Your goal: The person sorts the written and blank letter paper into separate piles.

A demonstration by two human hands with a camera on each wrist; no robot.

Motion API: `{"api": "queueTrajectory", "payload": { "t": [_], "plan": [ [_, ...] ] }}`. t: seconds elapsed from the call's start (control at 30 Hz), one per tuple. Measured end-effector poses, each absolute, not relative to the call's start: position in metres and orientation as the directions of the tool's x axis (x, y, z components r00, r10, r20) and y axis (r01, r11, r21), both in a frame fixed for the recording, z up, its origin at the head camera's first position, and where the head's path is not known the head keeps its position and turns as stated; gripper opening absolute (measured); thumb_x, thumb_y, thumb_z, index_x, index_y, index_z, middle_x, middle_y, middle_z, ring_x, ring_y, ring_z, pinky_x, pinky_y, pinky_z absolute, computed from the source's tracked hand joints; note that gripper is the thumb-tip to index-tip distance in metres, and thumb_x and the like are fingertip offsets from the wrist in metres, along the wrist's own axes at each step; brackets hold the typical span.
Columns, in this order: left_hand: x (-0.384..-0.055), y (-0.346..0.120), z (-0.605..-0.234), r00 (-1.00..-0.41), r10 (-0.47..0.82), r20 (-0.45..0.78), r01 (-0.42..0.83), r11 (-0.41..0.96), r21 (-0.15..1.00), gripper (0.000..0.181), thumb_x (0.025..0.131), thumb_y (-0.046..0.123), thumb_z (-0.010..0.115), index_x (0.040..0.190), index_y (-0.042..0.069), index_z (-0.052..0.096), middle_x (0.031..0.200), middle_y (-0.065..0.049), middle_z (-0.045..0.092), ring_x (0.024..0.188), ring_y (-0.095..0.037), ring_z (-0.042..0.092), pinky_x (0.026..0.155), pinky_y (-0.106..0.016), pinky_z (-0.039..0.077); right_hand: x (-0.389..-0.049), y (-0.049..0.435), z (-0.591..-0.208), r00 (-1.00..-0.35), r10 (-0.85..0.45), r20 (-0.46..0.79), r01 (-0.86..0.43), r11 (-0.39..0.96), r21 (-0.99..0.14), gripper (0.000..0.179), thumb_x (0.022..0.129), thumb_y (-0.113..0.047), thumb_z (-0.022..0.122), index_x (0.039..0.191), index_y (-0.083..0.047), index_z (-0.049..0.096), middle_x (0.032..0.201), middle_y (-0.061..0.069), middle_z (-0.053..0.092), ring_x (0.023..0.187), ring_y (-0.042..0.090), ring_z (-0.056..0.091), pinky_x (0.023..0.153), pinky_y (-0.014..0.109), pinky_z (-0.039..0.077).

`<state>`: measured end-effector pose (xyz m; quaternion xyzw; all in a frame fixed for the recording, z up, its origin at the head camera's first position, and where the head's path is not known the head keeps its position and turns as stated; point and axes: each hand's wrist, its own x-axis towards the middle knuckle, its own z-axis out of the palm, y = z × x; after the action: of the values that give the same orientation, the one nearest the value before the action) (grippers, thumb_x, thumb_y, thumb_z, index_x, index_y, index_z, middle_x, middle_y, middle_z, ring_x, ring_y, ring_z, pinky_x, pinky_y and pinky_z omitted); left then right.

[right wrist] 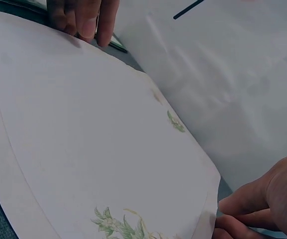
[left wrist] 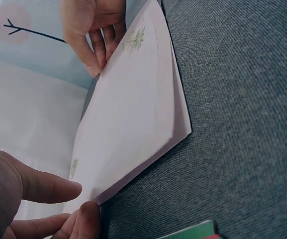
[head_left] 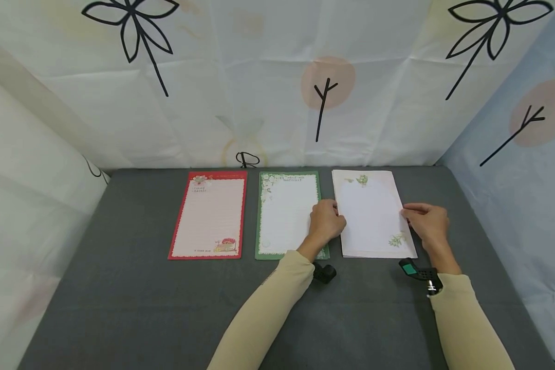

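Note:
A small stack of white stationery paper (head_left: 372,216) with green leaf prints lies at the right, its sheets slightly out of line at the near corner. My left hand (head_left: 326,221) pinches the stack's left edge between thumb and fingers; the left wrist view has that hand (left wrist: 39,199) at lower left. On the opposite long edge, my right hand (head_left: 426,223) pinches the paper with its thumb on top. The right wrist view shows this hand (right wrist: 262,204) at the lower right corner, some fingers hidden beneath the sheet.
Left of the stack lies green-bordered stationery (head_left: 287,216), partly covered by my left hand and wrist. Farther left is red-bordered stationery (head_left: 208,216). All lie on a grey cloth-covered table (head_left: 134,308), with a printed white curtain (head_left: 259,92) behind.

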<state>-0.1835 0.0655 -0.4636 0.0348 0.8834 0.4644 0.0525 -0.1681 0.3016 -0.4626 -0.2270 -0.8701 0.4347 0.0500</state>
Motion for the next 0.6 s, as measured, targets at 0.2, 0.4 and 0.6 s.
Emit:
{"api": "queueTrajectory", "payload": {
  "t": [0.2,0.4,0.6],
  "plan": [
    [-0.182,0.064,-0.462,-0.994,0.107,-0.020,0.046,0.579,0.814,0.035,0.085,-0.001,0.060,0.118,-0.007,0.070,0.085,-0.009,0.069,0.079,-0.022,0.067,0.064,-0.031,0.052,-0.168,0.301,-0.459,-0.890,0.447,-0.092,0.343,0.522,-0.781,0.031,0.096,-0.013,0.066,0.119,0.008,0.070,0.094,0.011,0.067,0.066,0.001,0.059,0.056,0.013,0.048],
    [-0.178,0.058,-0.459,-0.995,0.097,0.006,0.056,0.526,0.849,0.033,0.087,0.000,0.061,0.119,-0.007,0.070,0.084,-0.008,0.070,0.073,-0.020,0.066,0.060,-0.029,0.050,-0.168,0.295,-0.452,-0.897,0.430,-0.104,0.341,0.521,-0.783,0.034,0.096,-0.015,0.066,0.122,0.007,0.069,0.107,0.020,0.067,0.070,0.004,0.060,0.060,0.012,0.049],
    [-0.174,0.049,-0.454,-0.997,0.074,0.022,0.057,0.502,0.863,0.030,0.089,0.002,0.064,0.118,-0.004,0.071,0.083,-0.005,0.070,0.072,-0.019,0.066,0.063,-0.030,0.051,-0.173,0.290,-0.457,-0.912,0.407,-0.057,0.287,0.531,-0.797,0.030,0.093,-0.015,0.069,0.116,0.006,0.071,0.095,0.012,0.068,0.067,0.005,0.061,0.050,0.022,0.051]
  ]
}}
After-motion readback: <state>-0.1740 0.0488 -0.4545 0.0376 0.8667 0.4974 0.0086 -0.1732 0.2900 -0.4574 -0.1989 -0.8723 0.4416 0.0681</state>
